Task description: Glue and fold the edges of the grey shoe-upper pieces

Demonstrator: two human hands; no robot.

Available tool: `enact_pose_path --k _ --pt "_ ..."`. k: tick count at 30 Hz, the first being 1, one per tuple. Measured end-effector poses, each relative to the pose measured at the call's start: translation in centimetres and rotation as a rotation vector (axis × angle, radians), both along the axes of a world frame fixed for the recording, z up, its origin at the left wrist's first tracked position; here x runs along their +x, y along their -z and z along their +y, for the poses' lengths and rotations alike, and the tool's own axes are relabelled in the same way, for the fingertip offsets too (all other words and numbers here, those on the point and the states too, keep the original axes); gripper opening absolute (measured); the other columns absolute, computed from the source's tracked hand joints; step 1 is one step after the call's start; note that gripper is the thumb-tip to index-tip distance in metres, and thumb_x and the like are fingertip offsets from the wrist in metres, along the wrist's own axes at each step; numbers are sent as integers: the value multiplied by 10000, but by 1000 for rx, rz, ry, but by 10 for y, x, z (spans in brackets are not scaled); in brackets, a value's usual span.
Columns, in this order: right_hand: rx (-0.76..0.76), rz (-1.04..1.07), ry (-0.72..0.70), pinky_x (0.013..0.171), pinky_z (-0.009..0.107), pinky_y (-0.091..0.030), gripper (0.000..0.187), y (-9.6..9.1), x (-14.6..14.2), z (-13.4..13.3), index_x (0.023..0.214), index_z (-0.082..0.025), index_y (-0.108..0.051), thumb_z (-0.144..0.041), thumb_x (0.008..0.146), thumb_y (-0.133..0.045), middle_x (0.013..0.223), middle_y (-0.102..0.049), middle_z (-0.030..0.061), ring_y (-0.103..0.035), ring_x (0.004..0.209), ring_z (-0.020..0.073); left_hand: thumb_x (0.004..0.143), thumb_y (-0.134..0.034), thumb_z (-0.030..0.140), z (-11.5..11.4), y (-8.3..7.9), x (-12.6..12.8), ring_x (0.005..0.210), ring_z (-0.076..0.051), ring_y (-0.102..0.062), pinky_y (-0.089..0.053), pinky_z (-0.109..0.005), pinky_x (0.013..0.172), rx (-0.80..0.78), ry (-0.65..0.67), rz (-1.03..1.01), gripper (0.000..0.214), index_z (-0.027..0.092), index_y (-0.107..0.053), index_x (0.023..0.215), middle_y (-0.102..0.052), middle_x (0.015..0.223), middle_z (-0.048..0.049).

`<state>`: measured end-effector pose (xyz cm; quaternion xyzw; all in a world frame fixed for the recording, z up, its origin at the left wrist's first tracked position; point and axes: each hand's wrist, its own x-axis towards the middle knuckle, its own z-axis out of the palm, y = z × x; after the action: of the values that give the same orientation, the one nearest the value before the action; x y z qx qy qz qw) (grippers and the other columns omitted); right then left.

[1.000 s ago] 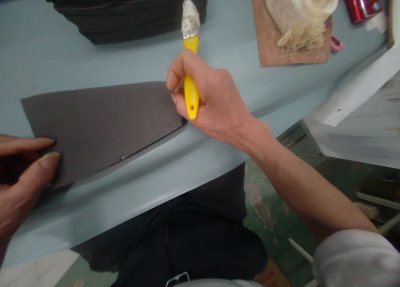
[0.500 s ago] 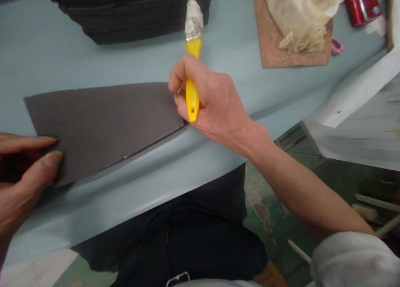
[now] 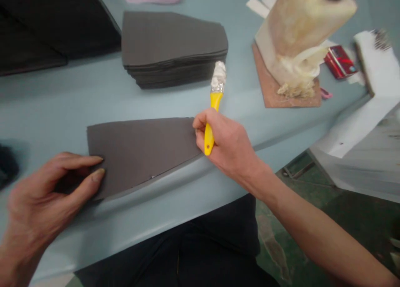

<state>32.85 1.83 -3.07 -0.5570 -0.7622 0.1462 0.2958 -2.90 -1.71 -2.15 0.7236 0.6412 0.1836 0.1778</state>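
A dark grey tapered sheet (image 3: 140, 153) lies along the front of the table, its wide end to the left. My left hand (image 3: 53, 191) pinches that wide end between thumb and fingers. At the narrow right end, my right hand (image 3: 228, 141) is closed around a paintbrush (image 3: 215, 99) with a yellow handle. White paste coats its bristles, which point away from me. The fingertips of this hand also touch the sheet's end; whether they grip it is hidden. A tiny white speck shows on the sheet's near edge.
Behind the sheet is a stack of similar dark pieces (image 3: 175, 39), with larger black material (image 3: 53, 24) at far left. A glue-stained container (image 3: 300, 32) stands on a brown board (image 3: 271, 95) at right, near a red can (image 3: 340, 61). The table's front edge slopes up rightward.
The view has tilted up and shifted left, so the whole stack and container now show. Both hands keep their places at the sheet's ends, and the brush stays in my right hand.
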Motion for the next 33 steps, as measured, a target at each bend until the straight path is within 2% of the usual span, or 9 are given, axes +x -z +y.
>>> enact_pose_path --k 4,8,12,17,23,26,33 --pt "50 -96 69 637 292 -389 199 1 -5 -4 1072 -220 -663 -154 937 -533 944 -768 31 -686 797 182 1001 -666 467 -4 -9 19 818 -140 -635 -488 -311 759 53 22 -132 238 269 -758 1095 -707 985 31" --pt "121 -231 164 589 302 -320 150 -3 -8 -8 1028 -229 -693 -196 940 -576 921 -793 32 -678 745 183 1004 -665 474 -3 -7 16 833 -134 -643 -462 -288 732 59 43 -151 272 257 -766 1133 -711 988 29" --pt "193 -310 199 615 303 -348 156 1 -6 -8 1043 -225 -713 -209 945 -593 935 -814 36 -692 756 187 1008 -647 497 0 -2 12 750 -115 -598 -422 -279 689 67 80 -145 313 244 -778 1139 -687 928 31" --pt "265 -305 191 654 297 -400 158 11 0 -5 1058 -224 -714 -224 944 -605 923 -809 18 -724 788 194 993 -662 507 2 1 12 726 -119 -578 -426 -285 706 82 115 -199 315 258 -783 1143 -676 893 31" --pt "223 -289 210 669 302 -399 145 19 0 -5 1038 -228 -710 -224 946 -598 917 -814 28 -732 796 200 976 -646 498 3 -2 16 761 -135 -582 -433 -293 762 51 103 -212 337 219 -780 1105 -669 877 16" --pt "257 -275 210 663 293 -401 132 23 0 -4 1030 -227 -701 -216 948 -598 908 -814 26 -739 793 192 973 -641 491 2 -2 17 773 -140 -590 -439 -294 775 43 99 -213 330 217 -777 1097 -674 884 15" --pt "402 -253 216 620 303 -387 120 17 7 0 997 -223 -685 -200 951 -577 826 -796 17 -713 693 188 954 -623 598 4 9 13 835 -178 -648 -467 -320 809 69 110 -247 401 255 -781 1089 -719 930 -6"
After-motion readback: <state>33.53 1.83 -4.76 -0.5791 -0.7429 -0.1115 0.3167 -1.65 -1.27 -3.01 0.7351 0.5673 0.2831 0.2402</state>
